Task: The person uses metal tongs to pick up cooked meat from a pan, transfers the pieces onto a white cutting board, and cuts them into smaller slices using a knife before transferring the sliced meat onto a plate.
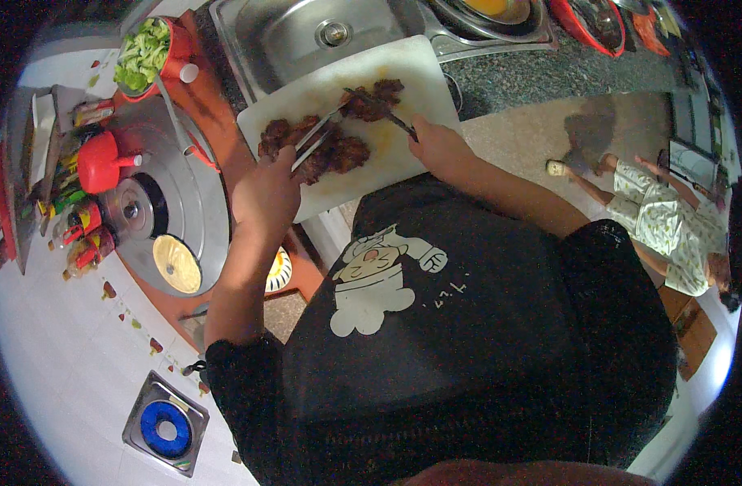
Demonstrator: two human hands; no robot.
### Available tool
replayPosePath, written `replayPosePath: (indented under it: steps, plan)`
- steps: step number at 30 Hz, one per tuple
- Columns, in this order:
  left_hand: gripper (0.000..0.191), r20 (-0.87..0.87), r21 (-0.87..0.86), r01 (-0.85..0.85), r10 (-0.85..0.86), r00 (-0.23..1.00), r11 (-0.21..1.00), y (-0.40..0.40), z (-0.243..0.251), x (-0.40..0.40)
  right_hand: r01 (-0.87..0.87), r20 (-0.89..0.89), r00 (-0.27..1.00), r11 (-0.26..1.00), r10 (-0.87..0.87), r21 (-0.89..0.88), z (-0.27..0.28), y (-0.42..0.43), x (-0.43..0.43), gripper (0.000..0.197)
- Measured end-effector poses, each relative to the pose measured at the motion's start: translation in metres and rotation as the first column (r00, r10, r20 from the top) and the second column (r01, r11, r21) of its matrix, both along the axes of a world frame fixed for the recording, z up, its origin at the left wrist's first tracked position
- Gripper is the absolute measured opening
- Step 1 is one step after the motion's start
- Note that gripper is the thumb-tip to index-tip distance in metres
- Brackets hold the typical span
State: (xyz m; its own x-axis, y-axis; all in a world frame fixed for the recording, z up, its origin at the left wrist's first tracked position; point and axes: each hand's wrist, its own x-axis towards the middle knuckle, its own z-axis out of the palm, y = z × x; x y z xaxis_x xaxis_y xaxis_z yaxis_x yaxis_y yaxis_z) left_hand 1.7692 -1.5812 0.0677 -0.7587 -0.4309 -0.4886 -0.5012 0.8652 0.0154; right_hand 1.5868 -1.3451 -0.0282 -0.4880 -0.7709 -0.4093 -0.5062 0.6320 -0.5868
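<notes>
A white cutting board (401, 155) lies at an angle, overlapping the sink's near edge. My left hand (268, 191) grips a pair of metal tongs (315, 135), whose tips reach a piece of browned meat (362, 109) on the board's far half. My right hand (439, 146) holds a knife by its dark handle (402, 124). Its blade lies across that same piece, and part of it is hard to tell from the meat. Larger browned pieces of meat (340, 157) rest on the board's left half, beside and partly behind my left hand.
Beyond the board is a steel sink (268, 54). On the left are a red container of cut green vegetables (143, 58), a ladle (173, 118), a large round metal lid (204, 182) and several bottles (85, 237). Another person (656, 209) is at the right.
</notes>
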Motion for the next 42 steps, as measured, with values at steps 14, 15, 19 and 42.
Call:
replayPosePath:
  steps: [14, 15, 19, 42]
  plan:
    - [0.024, 0.109, 0.054, 0.011, -0.017, 0.994, 0.998, -0.014, -0.012, -0.001, -0.035, -0.029, 0.999, 0.991, 0.039, 0.133, -0.014, -0.016, 0.002, 0.026]
    - [0.025, 0.066, 0.051, 0.047, -0.051, 0.997, 0.998, -0.015, -0.017, 0.003, -0.060, -0.064, 0.996, 0.987, 0.070, 0.147, -0.021, -0.020, 0.002, 0.027]
    - [0.025, 0.011, 0.048, 0.046, -0.047, 0.999, 0.998, -0.014, -0.022, 0.007, -0.040, -0.065, 0.997, 0.994, 0.047, 0.106, -0.005, -0.022, 0.003, 0.032]
    - [0.028, -0.049, 0.079, 0.004, 0.000, 0.999, 0.997, -0.003, -0.030, 0.018, 0.057, 0.043, 0.996, 0.911, -0.081, 0.408, -0.030, 0.055, 0.004, 0.034]
